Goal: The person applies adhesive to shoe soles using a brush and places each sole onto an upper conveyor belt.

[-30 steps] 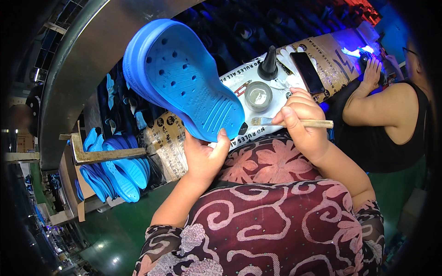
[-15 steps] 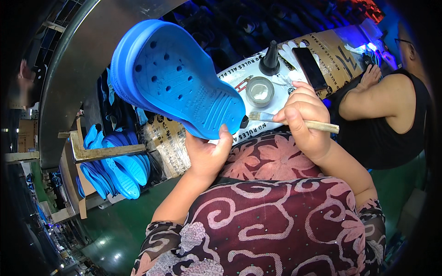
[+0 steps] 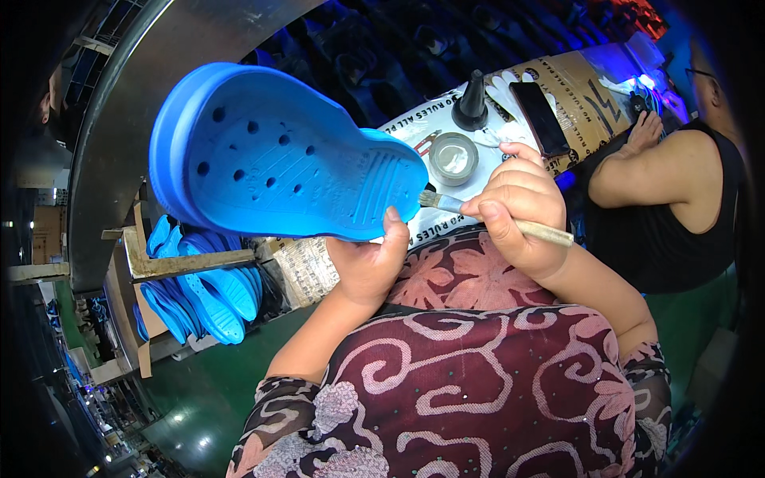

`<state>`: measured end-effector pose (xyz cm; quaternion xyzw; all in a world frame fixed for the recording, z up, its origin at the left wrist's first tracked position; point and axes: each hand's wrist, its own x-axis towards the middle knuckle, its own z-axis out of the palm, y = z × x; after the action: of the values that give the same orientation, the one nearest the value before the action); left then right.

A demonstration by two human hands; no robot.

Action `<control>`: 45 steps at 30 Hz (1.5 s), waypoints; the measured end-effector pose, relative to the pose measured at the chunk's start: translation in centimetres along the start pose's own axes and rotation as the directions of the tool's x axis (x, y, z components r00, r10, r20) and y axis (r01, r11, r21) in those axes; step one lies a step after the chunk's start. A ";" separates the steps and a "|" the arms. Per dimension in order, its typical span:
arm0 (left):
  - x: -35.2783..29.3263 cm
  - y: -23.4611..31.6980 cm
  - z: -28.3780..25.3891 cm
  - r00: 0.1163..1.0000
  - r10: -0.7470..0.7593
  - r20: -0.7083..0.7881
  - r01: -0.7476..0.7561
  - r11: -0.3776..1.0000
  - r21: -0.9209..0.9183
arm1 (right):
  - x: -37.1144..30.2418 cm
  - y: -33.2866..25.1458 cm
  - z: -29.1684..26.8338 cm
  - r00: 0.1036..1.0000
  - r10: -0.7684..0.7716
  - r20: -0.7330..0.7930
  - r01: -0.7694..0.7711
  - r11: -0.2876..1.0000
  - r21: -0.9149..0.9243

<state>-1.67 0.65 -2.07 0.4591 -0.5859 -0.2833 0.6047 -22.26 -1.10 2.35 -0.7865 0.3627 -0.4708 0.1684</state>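
My left hand (image 3: 365, 264) grips the heel end of a blue clog (image 3: 263, 159), thumb along its edge and the other fingers hidden underneath. The clog's inner footbed, with several dark holes, faces up, and its toe points to the upper left. In my right hand (image 3: 522, 209) is a paintbrush (image 3: 544, 232) with a pale wooden handle. Its bristles are at the clog's heel rim, beside a small dark spot; whether they touch cannot be told. Just beyond the brush stands a round glass jar (image 3: 453, 158) with pale contents.
Behind the jar are a black cone-shaped bottle (image 3: 471, 103) and a dark phone (image 3: 539, 119) on the taped cardboard surface (image 3: 583, 89). At left, several blue clog parts (image 3: 209, 296) hang by a wooden bar (image 3: 191, 264). A person (image 3: 661, 191) sits close on the right.
My left hand has turned the clog, its toe swinging left and down. The brush tip has come slightly left, to the heel rim.
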 end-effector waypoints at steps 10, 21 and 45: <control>0.2 0.0 0.1 0.996 0.044 -0.074 -0.047 0.999 -0.028 | -0.1 0.2 -0.1 0.999 0.004 -0.045 -0.001 0.998 0.068; -0.1 -0.1 -0.3 0.997 0.059 -0.056 -0.061 0.998 -0.028 | -0.4 -0.1 0.2 0.993 0.113 -0.016 -0.110 0.985 0.136; -0.7 -0.3 -0.7 0.986 -0.144 0.081 0.146 0.989 -0.023 | -0.6 0.1 0.4 0.973 0.228 -0.028 -0.223 0.967 0.126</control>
<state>-0.99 1.25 -2.60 0.4801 -0.5704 -0.3531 0.5652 -22.17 -0.72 1.74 -0.7181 0.4237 -0.4866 0.2609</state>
